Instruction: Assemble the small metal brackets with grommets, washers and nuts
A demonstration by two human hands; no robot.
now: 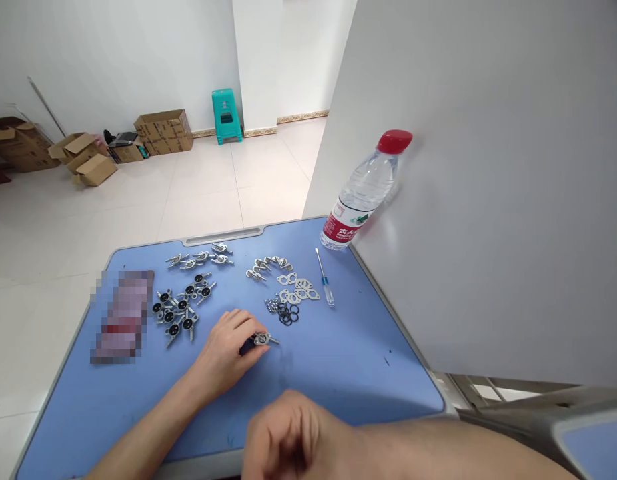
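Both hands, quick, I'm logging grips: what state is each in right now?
Left hand: closed, holding a small metal part.
Right hand: fingers curled in; whether it holds anything cannot be told.

The right hand (pixel 293 433) is cut off below

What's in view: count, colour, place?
Held fitting: one, silver, centre
Black-faced fittings: about nine, silver, left
Plain fittings: five, silver, far edge
Gaskets: several, silver, centre
Arced parts: several, silver, centre
O-rings: several, black, centre
Tiny parts: several, silver, centre
Screwdriver: one, blue, right
Water bottle: one, clear, right
Pixelated item: one, purple, left
Table: one, blue, foreground
Stool: one, teal, floor
Cardboard boxes: several, brown, floor
Panel: one, grey, right
Left hand: one, centre
Right hand: one, foreground
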